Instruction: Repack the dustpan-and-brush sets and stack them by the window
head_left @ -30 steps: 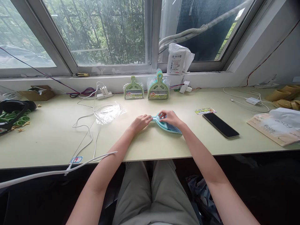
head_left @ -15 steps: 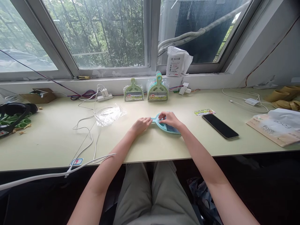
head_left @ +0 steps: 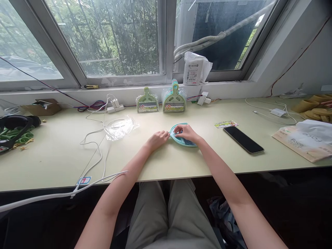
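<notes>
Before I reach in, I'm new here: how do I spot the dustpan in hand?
At the desk below the window, look to the middle. The dustpan is there, left hand at its narrow end, right hand on top. Blue, it lies flat; the green-fronted dustpans behind stand upright.

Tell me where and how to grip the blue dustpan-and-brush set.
Likely best by the narrow handle, coming from the left: the blue dustpan-and-brush set lies flat, narrowing toward the left hand and widening to the right.
</notes>
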The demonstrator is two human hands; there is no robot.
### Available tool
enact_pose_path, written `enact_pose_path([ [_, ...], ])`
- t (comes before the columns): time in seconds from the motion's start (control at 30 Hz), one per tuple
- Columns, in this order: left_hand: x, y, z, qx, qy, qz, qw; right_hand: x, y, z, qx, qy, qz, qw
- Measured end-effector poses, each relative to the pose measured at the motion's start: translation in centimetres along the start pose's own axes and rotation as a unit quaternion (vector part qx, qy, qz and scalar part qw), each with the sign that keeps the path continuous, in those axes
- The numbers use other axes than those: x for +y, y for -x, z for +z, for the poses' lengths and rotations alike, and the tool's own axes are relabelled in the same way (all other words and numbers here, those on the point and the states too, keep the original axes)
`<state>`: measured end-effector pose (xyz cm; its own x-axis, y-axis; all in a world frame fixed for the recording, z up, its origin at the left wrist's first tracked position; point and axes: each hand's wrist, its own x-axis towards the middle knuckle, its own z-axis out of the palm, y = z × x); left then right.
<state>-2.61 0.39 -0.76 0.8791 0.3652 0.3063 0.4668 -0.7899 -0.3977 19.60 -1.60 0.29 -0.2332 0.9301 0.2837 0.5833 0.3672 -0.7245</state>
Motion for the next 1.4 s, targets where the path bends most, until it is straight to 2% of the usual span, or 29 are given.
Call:
enact_pose_path([
  [0.17, 0.1, 0.0, 0.0, -0.018, -0.01, 0.006, 1.0, 0.3, -0.1, 0.1, -0.007, 0.004, 0.004, 1.0],
  [0.3, -0.2, 0.1, 0.0, -0.007, 0.012, 0.007, 1.0, 0.2, 0.0, -0.1, -0.018, 0.018, -0.001, 1.0],
  [0.43, -0.6, 0.2, -0.1, 0.025, 0.043, 0.005, 0.999, -0.3, 0.4, -0.9, -0.031, 0.055, -0.013, 0.998],
  [0.63, -1.2, 0.5, -0.4, 0.09, 0.019, 0.002, 0.996, -1.1, 0.7, -1.3, -0.011, 0.09, -0.017, 0.996],
  [0.73, -1.3, 0.7, -0.4, 0.141, 0.051, -0.037, 0.988, -1.5, 0.6, -0.9, 0.0, 0.083, -0.025, 0.996],
  [0.8, -1.2, 0.7, -0.4, 0.176, 0.103, -0.091, 0.975, -1.9, 0.6, -0.4, 0.012, 0.086, -0.033, 0.996],
  [0.87, -1.2, 0.6, -0.3, 0.218, 0.179, -0.168, 0.945, -2.2, 0.5, 0.2, 0.037, 0.093, -0.034, 0.994],
  [0.9, -1.2, 0.5, -0.2, 0.241, 0.231, -0.209, 0.919, -2.4, 0.5, 0.6, 0.058, 0.098, -0.029, 0.993],
  [0.97, -1.2, 0.2, -0.1, 0.264, 0.378, -0.288, 0.839, -2.6, 0.3, 1.4, 0.118, 0.114, -0.009, 0.986],
  [1.03, -1.1, -0.2, 0.0, 0.205, 0.572, -0.325, 0.725, -2.7, 0.2, 2.2, 0.188, 0.135, 0.018, 0.973],
  [1.1, -0.7, -0.5, -0.2, 0.09, 0.734, -0.301, 0.602, -2.8, 0.1, 2.8, 0.242, 0.151, 0.04, 0.958],
  [1.13, -0.5, -0.5, -0.4, 0.038, 0.784, -0.276, 0.554, -2.9, 0.1, 3.0, 0.257, 0.157, 0.046, 0.952],
  [1.17, -0.3, -0.5, -0.6, -0.001, 0.815, -0.253, 0.522, -2.9, 0.1, 3.2, 0.266, 0.161, 0.05, 0.949],
  [1.23, 0.1, -0.4, -1.2, -0.038, 0.833, -0.236, 0.499, -3.0, 0.1, 3.4, 0.269, 0.167, 0.051, 0.947],
  [1.3, 0.2, -0.2, -1.6, -0.048, 0.827, -0.242, 0.505, -3.1, 0.2, 3.4, 0.264, 0.175, 0.044, 0.947],
  [1.4, 0.0, -0.1, -1.8, -0.029, 0.816, -0.258, 0.517, -3.1, 0.2, 3.4, 0.25, 0.187, 0.029, 0.949],
])
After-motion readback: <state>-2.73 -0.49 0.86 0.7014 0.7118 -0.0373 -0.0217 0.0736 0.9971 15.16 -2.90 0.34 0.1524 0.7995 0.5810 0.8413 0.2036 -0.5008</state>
